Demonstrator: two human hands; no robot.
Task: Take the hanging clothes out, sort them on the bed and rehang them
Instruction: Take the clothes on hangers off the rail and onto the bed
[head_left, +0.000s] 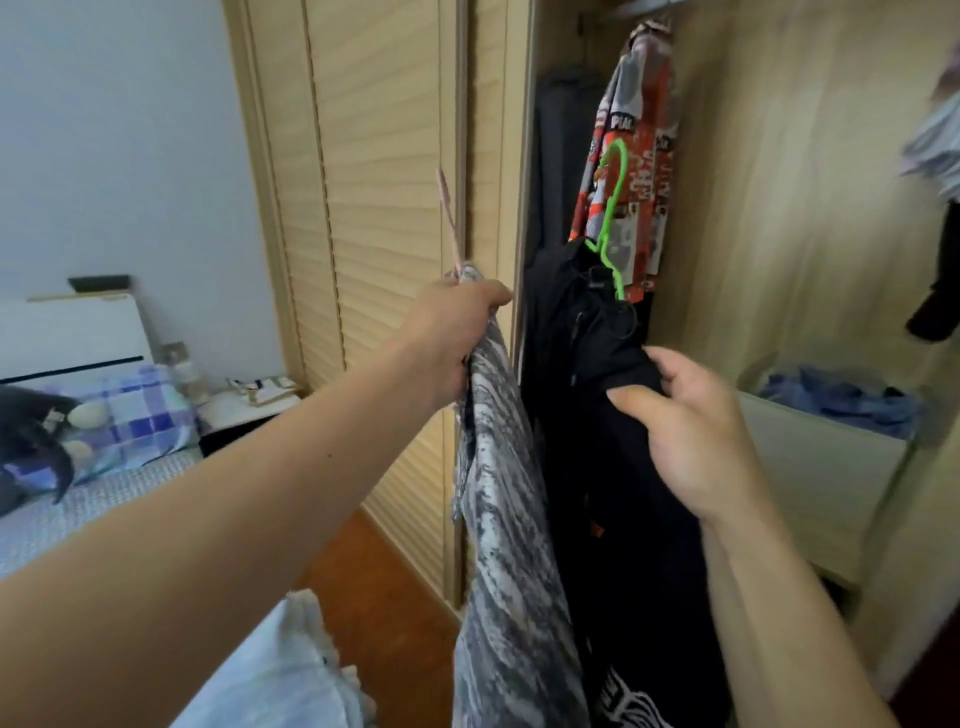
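At the far left, well away from the wardrobe (374, 156), lies the bed (78, 499), with a blue checked pillow (140, 415) and a dark garment (31, 431) on it. Between the bed and the wardrobe's slatted door stands a small nightstand (244, 410).

In front of that slatted door the left hand (457, 338) is raised, its fingers (493, 299) curled round the top of a grey patterned garment (498, 519), which hangs straight down from the grip. A pink hanger (449, 218) sticks up above the hand.

Just to the right, at the open wardrobe compartment, hangs a black garment (587, 332) on a green hanger (610, 208), whose hook stands free in front of a red patterned shirt (634, 156) that hangs on the rail inside. The right hand (685, 431) grips a fold of the black garment, thumb and fingers pinching the cloth. The black and grey garments hang side by side, touching.

Lower in the wardrobe, right of the right hand, a light bin (810, 467) holds blue clothes (841, 400). At the far right edge more clothes (935, 208) hang, blurred.
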